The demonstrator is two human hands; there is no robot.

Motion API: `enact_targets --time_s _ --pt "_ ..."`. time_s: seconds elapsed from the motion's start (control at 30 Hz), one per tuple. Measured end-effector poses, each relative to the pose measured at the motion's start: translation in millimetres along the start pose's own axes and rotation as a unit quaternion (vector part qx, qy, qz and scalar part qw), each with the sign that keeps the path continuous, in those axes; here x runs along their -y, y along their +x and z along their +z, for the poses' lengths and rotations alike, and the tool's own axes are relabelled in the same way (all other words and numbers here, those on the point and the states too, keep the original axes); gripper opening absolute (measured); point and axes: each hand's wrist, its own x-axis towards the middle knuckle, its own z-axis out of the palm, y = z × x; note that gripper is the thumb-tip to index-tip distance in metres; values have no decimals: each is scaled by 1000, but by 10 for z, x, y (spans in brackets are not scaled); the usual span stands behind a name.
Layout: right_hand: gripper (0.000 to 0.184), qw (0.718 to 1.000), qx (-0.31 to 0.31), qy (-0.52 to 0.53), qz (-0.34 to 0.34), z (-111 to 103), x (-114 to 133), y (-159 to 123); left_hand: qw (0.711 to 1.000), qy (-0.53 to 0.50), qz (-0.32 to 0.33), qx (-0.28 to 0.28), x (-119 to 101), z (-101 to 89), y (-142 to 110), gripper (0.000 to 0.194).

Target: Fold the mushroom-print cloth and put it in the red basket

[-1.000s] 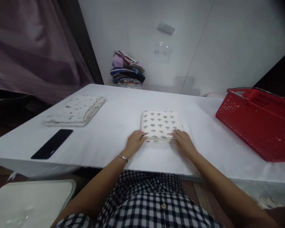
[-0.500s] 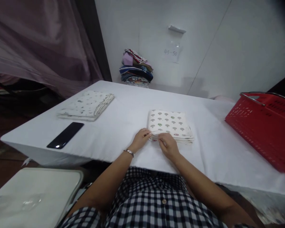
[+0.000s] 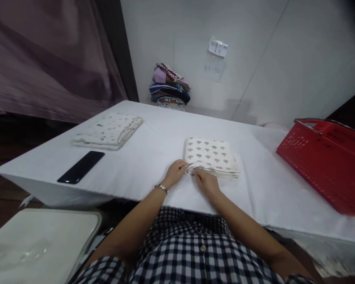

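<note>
A folded white cloth (image 3: 210, 153) with a grey mushroom print and a few green and red ones lies in front of me on the white-covered table (image 3: 162, 130). My left hand (image 3: 176, 171) pinches its near left corner, fingers closed on the edge. Just to the right, my right hand (image 3: 206, 180) has its fingers curled at the near folded edge, the fingertips partly hidden among the layers. A second folded cloth (image 3: 108, 129), white with small dark specks, rests at the table's left side, apart from both hands.
A dark phone (image 3: 81, 167) lies near the table's left front edge. On the right stands a red plastic basket (image 3: 328, 165) with a metal handle. Folded textiles (image 3: 170, 86) are stacked against the wall beyond the table. A white stool or chair seat (image 3: 44, 240) is at lower left.
My right hand has shifted slightly left and lower, its fingertips now further under the cloth's front edge. The left hand stays at the corner. A paper on the wall has dropped flat.
</note>
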Motion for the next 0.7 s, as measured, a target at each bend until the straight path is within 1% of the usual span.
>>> enact_targets --time_s 0.1,0.2,0.27,0.3,0.37,0.4,0.43,0.5,0.53,0.6,0.7 --pt "34 999 8 -40 13 16 18 29 1000 -5 0 -4 -2 0 -2 25" --pt "30 999 19 -39 25 28 31 41 1000 -11 -3 -8 3 4 -1 23" --pt "27 1000 7 -3 25 31 41 39 1000 -15 -3 -10 10 8 -1 22" --pt "25 999 0 31 25 34 49 34 1000 -16 -4 -11 13 9 -1 22" --pt "23 989 8 139 53 47 73 17 1000 -17 -6 -12 19 10 -2 21" --pt "24 973 29 210 85 56 92 5 1000 -18 -6 -12 20 9 -3 21" --pt "26 948 57 286 125 65 113 -7 1000 -20 -5 -11 20 8 -4 21" --pt "39 879 104 421 199 78 165 -36 1000 -24 -3 -9 17 6 -5 21" --pt "48 845 116 472 221 80 192 -51 1000 -25 -4 -10 14 6 -5 21" --pt "61 794 119 544 244 75 242 -78 1000 -26 -9 -12 8 6 -6 21" --pt "64 720 120 622 284 54 297 -110 999 -33 -15 -16 6 9 -8 20"
